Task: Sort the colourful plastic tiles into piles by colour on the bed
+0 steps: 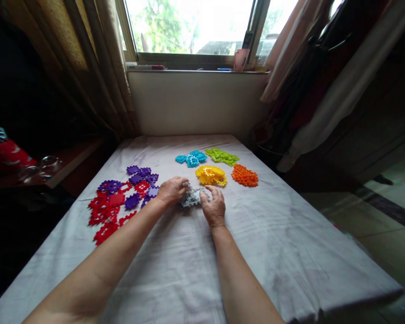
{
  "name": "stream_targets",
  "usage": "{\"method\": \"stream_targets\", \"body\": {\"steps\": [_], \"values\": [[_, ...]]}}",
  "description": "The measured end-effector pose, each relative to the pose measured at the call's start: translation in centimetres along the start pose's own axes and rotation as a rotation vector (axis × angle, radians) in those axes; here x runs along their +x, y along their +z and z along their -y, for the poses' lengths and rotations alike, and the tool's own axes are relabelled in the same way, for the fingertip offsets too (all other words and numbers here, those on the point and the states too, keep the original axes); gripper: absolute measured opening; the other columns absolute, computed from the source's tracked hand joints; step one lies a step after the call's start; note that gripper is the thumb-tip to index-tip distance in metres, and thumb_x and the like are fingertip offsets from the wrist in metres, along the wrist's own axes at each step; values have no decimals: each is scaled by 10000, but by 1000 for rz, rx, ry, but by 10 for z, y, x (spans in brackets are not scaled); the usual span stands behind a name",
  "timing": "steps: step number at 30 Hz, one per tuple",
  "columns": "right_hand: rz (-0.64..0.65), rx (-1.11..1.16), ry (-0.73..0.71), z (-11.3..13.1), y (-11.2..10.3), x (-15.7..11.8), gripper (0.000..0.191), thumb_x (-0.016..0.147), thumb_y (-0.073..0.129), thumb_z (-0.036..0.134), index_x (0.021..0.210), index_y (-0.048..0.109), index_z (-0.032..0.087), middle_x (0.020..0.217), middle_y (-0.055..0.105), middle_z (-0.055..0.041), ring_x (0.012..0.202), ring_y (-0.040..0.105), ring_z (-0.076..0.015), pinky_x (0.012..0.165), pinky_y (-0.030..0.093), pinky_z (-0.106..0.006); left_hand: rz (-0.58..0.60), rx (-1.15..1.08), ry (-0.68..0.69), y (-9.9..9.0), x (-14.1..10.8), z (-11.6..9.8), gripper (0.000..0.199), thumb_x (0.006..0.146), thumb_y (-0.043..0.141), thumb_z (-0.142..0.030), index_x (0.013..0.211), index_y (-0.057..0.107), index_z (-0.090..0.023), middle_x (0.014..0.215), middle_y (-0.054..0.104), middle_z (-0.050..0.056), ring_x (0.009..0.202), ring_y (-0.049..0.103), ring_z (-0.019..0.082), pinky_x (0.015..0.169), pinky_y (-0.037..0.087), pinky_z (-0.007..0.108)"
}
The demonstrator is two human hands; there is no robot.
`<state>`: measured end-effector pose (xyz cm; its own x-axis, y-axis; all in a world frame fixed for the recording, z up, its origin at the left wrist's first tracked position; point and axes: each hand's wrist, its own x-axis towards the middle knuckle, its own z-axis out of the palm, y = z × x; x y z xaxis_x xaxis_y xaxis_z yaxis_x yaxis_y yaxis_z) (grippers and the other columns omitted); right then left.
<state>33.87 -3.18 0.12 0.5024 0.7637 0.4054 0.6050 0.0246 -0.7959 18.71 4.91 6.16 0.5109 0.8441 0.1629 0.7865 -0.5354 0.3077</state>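
A small heap of grey toothed plastic building pieces lies on the cloth between my two hands. My left hand curves over the heap's left side, its fingertips on the grey pieces. From the right, my right hand cups the same heap, thumb and fingers bent around its edge. Just beyond the hands sits a yellow pile of similar pieces. Left of my left hand, purple pieces and red pieces are spread out, partly mixed together. The fingers hide some of the grey heap.
Farther back are a blue pile and a green pile, with an orange pile to the right. A white cloth covers the table. A pink cup stands on the windowsill. Curtains hang at the left.
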Motion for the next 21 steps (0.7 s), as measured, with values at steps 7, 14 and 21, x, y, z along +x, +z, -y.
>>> {"method": "stream_targets", "body": {"steps": [7, 14, 21], "values": [[328, -284, -189, 15, 1, -17, 822, 702, 792, 491, 1438, 515, 253, 1563, 390, -158, 1436, 363, -337, 1136, 342, -495, -40, -70, -28, -4, -14, 33, 544, 952, 420, -566, 1303, 637, -213, 1302, 677, 92, 1188, 626, 228, 1038, 472, 354], [484, -400, -208, 32, 20, -10, 860, 720, 787, 502, 1487, 469, 277, 1598, 339, -170, 1474, 299, -344, 1166, 265, -497, 114, 347, -149, -18, -40, 85, 475, 927, 497, -497, 1332, 620, -281, 1541, 478, 109, 1440, 383, 363, 1145, 232, 651], [533, -483, -206, 47, 59, 14, 826, 753, 761, 515, 1491, 454, 308, 1592, 358, -153, 1472, 298, -335, 1153, 261, -506, -30, 310, -232, -7, -64, 96, 429, 934, 486, -453, 1302, 633, -289, 1496, 534, 100, 1420, 420, 315, 1176, 219, 610]]}}
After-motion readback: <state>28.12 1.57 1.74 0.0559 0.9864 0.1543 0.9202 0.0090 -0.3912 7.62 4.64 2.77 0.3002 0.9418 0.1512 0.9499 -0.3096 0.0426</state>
